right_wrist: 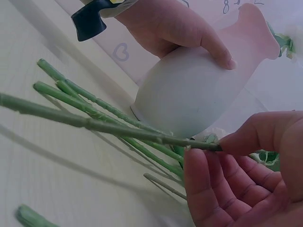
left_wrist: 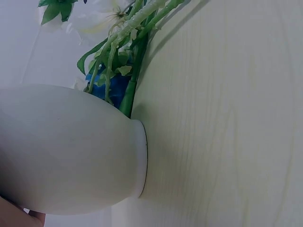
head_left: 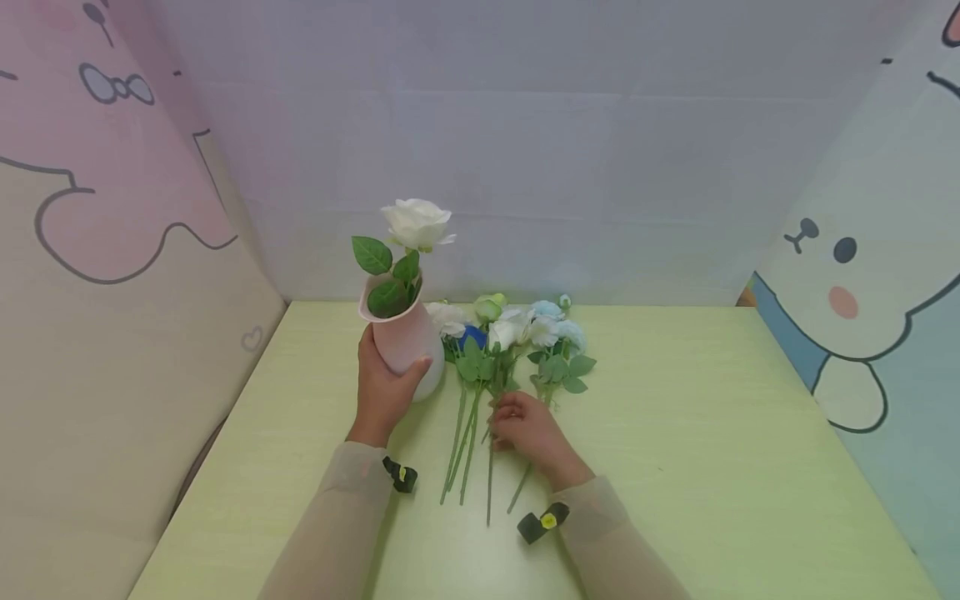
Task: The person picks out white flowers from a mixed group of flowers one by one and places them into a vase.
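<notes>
My left hand (head_left: 381, 390) grips a vase (head_left: 407, 335), pink at the mouth and whitish below, with its thumb across the front. The vase leans a little to the left, its base (left_wrist: 140, 158) right at the tabletop. One white rose (head_left: 417, 223) with green leaves stands in it. My right hand (head_left: 531, 429) pinches a green flower stem (right_wrist: 109, 126) between thumb and fingers. That stem runs up into the bunch, where a white flower (head_left: 507, 332) lies; the join is partly hidden by leaves.
Several artificial flowers lie on the pale yellow-green table (head_left: 697, 433), among them a blue flower (head_left: 472, 337), a green bloom (head_left: 489, 307) and light-blue flowers (head_left: 570, 333). Their stems (head_left: 459, 454) point toward me. A plain wall (head_left: 517, 158) rises behind, with cartoon-printed panels on both sides.
</notes>
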### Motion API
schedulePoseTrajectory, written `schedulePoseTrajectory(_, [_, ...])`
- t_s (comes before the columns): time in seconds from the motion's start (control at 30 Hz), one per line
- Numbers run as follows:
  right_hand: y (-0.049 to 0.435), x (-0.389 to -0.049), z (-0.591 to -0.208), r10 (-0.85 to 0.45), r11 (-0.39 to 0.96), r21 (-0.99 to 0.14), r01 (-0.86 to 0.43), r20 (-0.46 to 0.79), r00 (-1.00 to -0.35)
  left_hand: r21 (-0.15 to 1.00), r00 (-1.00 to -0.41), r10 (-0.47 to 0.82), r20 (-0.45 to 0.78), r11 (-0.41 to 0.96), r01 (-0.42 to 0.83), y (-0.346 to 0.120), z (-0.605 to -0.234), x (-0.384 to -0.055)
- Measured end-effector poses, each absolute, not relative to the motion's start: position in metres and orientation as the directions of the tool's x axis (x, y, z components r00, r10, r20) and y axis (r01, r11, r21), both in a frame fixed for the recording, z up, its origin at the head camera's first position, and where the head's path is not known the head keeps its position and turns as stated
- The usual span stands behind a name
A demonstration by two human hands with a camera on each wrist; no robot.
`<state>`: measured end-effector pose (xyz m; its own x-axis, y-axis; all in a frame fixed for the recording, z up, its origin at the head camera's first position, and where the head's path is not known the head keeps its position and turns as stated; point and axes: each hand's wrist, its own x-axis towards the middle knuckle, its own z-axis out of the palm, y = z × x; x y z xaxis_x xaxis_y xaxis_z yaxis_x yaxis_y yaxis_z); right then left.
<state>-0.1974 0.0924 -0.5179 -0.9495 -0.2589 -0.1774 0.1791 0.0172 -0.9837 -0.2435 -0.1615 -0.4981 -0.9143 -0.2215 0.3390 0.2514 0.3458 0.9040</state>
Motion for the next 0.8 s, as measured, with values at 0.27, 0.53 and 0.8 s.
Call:
schedulePoseTrajectory(0.27, [0.0918, -0.1975, -0.5172, -0.298, 0.018, -0.985, 0.17, -0.167, -0.94, 0.9, -0.914, -0.218, 0.341, 0.356, 0.251, -0.1618, -0.4986, -0.2436])
schedulePoseTrajectory(0.53, [0.091, -0.1976, -0.5211, -0.313, 0.02, -0.987, 0.157, -0.155, -0.937, 0.904, -0.921, -0.215, 0.325, 0.356, 0.236, -0.162, -0.4972, -0.2423])
schedulePoseTrajectory(0.8, [0.0924, -0.1988, -0.5218, -0.308, 0.021, -0.986, 0.163, -0.161, -0.938, 0.906, -0.923, -0.213, 0.322, 0.351, 0.235, -0.1614, -0.496, -0.2417])
